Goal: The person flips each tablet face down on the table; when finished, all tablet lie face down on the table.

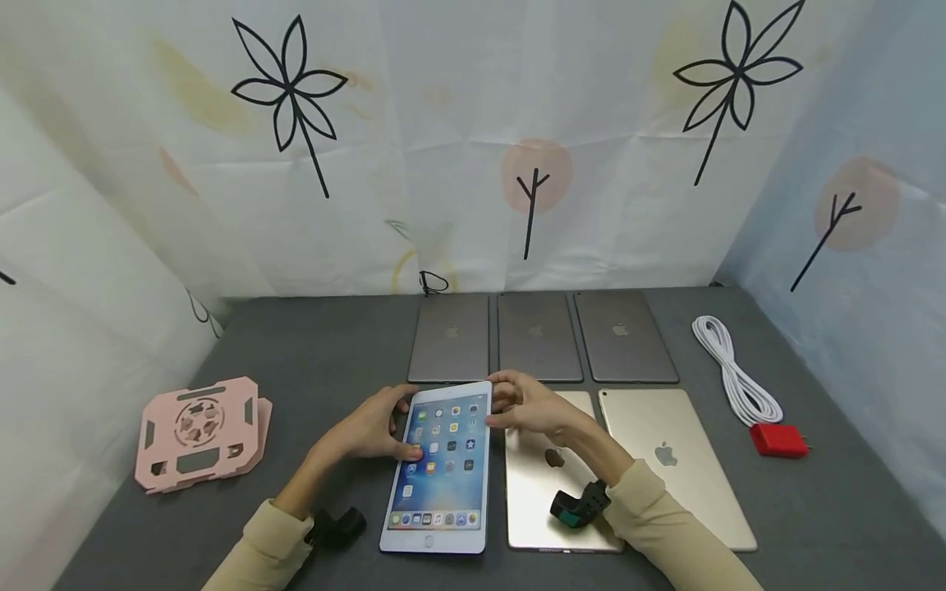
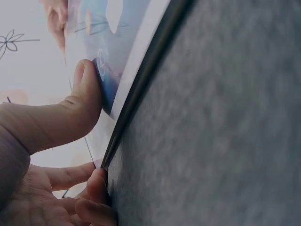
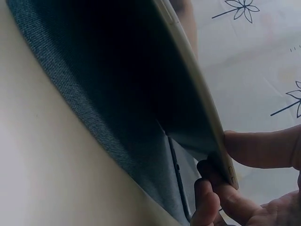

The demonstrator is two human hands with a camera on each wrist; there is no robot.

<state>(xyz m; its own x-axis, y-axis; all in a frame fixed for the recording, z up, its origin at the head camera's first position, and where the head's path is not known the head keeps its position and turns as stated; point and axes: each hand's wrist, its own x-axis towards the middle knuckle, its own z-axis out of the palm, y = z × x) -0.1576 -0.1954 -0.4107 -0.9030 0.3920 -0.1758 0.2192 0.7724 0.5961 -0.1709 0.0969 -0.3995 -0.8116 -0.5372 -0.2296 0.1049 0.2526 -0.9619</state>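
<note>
A white-framed tablet point(image 1: 443, 484) with its lit screen full of app icons faces up in front of me, its top edge tilted off the table. My left hand point(image 1: 369, 427) grips its left side, thumb lying on the glass and fingers at the edge, as the left wrist view shows the thumb point(image 2: 80, 106) over the screen. At the upper right corner my right hand point(image 1: 534, 406) pinches the rim. The right wrist view looks under the raised tablet point(image 3: 207, 99), with the thumb on the front and fingers behind. Its back is in deep shadow there.
Two gold tablets lie face down to the right: one under my right forearm point(image 1: 532, 492), one beyond it point(image 1: 680, 476). Three grey tablets point(image 1: 539, 336) line the back. A pink vented panel point(image 1: 195, 435) lies left; a coiled white cable point(image 1: 732, 369) and red charger point(image 1: 778, 440) lie right.
</note>
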